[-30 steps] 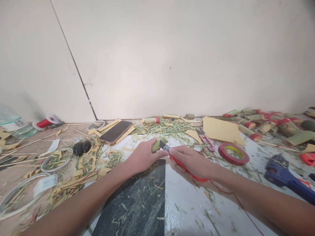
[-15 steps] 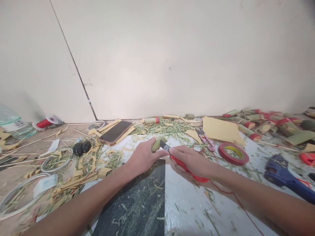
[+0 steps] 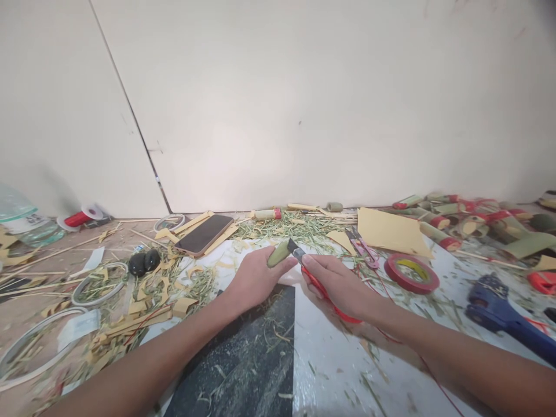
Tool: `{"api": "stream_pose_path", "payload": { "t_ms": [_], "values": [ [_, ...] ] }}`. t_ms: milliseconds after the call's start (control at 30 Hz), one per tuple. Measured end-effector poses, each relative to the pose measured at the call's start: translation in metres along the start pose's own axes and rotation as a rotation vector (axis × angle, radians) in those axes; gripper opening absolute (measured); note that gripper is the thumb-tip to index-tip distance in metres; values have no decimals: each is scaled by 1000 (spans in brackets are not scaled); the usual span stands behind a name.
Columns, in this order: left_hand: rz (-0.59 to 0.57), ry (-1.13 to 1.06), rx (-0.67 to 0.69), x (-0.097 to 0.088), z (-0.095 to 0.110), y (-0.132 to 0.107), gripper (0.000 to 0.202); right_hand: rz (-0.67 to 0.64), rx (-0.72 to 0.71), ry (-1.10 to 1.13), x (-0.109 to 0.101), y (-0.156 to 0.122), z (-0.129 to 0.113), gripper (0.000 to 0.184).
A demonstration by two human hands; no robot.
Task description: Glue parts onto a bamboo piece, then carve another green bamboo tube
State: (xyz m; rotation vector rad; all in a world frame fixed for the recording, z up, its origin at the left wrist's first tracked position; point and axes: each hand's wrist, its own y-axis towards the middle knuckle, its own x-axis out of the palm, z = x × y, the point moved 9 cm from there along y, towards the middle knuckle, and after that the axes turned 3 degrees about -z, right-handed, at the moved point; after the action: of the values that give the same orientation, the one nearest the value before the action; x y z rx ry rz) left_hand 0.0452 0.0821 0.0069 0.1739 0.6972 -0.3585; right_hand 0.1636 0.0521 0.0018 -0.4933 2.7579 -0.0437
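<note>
My left hand is closed round a short green bamboo piece whose end sticks out past the thumb. My right hand grips a red utility knife. Its blade tip sits just right of the bamboo's end. Both hands rest over a white sheet at the edge of a dark cutting mat.
A phone and black earbuds lie to the left. Red tape roll, scissors, yellow paper, a blue glue gun and several red-capped bamboo tubes lie right. Green shavings are scattered about. A wall stands behind.
The knife blade has lifted slightly up and right, away from the bamboo's end. Both hands shifted a little; the bamboo piece shows more.
</note>
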Motion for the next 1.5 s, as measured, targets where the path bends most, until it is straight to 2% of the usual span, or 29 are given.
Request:
{"api": "stream_pose_path", "payload": {
  "t_ms": [67,200,267,367,467,600,700,867,1067,1300,1500],
  "values": [
    [-20,-77,28,-1,3,-1,38,-18,-2,63,1,1,2,51],
    [-104,-191,58,0,5,-1,30,-149,7,224,8,4,9,52],
    [-147,-159,105,0,9,-1,26,-203,-22,211,10,4,7,54],
    [-183,-96,157,0,13,-1,20,-244,-58,59,8,3,1,55],
    [-198,-60,157,-1,12,-1,14,-230,-23,-149,3,2,2,50],
    [-266,12,179,3,13,-2,28,-189,-104,-354,0,3,-5,47],
    [-328,15,204,9,14,-2,30,-233,-100,-362,6,3,-3,45],
    [-312,24,198,11,9,2,32,-222,-26,-353,8,-2,-1,45],
    [-321,-75,187,14,9,3,27,-118,-46,-395,1,-2,-5,45],
    [-370,-36,159,15,4,2,35,-250,-17,-385,12,-3,-1,42],
    [-368,-130,131,16,9,0,34,-130,-46,-431,6,-2,-8,43]
  ]
}}
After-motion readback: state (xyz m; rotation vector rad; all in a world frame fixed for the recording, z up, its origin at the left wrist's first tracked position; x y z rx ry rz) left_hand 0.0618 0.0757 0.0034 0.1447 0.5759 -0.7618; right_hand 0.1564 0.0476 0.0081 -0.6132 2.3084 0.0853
